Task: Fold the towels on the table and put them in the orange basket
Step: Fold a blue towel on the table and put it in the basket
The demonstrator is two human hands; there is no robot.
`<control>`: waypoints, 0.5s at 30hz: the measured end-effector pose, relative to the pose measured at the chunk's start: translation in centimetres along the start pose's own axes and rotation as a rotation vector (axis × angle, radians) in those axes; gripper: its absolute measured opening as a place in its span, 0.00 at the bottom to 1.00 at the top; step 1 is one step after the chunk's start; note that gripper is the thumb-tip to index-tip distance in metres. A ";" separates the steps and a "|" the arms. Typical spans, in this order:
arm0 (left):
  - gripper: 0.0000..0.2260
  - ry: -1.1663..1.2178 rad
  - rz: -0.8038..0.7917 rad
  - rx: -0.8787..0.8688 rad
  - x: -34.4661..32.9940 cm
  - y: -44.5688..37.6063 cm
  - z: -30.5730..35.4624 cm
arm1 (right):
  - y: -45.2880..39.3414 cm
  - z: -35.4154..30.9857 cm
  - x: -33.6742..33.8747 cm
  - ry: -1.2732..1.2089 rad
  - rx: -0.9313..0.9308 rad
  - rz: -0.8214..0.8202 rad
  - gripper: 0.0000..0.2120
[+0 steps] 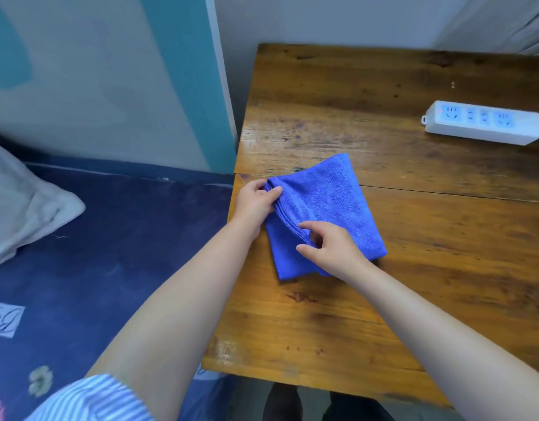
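Observation:
A folded blue towel [326, 205] lies on the wooden table [414, 238] near its left edge. My left hand [256, 202] grips the towel's stacked layers at the far left corner. My right hand [332, 247] pinches the same layered edge nearer to me, thumb and fingers curled on the cloth. No orange basket shows in the head view.
A white power strip [484, 123] lies at the table's far right. A bed with a dark blue sheet [95, 253] and a pale pillow [22, 202] stands left of the table. The wall runs behind the table.

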State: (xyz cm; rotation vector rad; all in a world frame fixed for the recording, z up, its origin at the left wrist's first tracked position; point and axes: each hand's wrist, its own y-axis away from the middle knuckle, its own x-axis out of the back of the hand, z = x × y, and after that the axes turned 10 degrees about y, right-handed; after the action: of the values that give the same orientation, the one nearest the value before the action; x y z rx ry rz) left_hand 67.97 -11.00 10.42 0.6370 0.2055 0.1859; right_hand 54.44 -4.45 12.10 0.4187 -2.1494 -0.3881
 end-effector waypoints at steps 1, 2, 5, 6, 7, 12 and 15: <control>0.15 -0.053 0.028 -0.034 -0.1 -0.2 0.0 | 0.6 0.3 -0.2 0.118 0.031 0.041 0.20; 0.15 -0.118 0.051 -0.067 -0.2 -0.5 0.1 | 1.3 0.6 -0.4 0.245 0.052 0.094 0.21; 0.15 -0.278 0.062 -0.142 0.1 -1.1 0.2 | 3.2 1.0 -1.2 0.478 0.121 0.221 0.14; 0.15 -0.307 0.056 -0.154 0.2 -1.2 0.2 | 3.6 1.1 -1.4 0.506 0.137 0.258 0.12; 0.14 -0.336 0.056 -0.170 0.3 -1.3 0.2 | 3.7 1.0 -1.6 0.528 0.167 0.285 0.13; 0.15 -0.463 0.082 -0.238 1.4 -1.9 0.6 | 2.9 0.0 -2.5 0.364 0.259 0.188 0.08; 0.16 -0.540 0.087 -0.260 1.9 -2.2 0.8 | 2.1 -0.3 -3.3 0.289 0.272 0.142 0.06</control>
State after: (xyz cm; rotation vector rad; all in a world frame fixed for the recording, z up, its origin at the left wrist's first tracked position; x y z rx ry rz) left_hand 70.24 -12.73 9.45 0.4173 -0.3628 0.1154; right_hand 56.16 -1.17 10.85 0.4416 -1.9374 0.0456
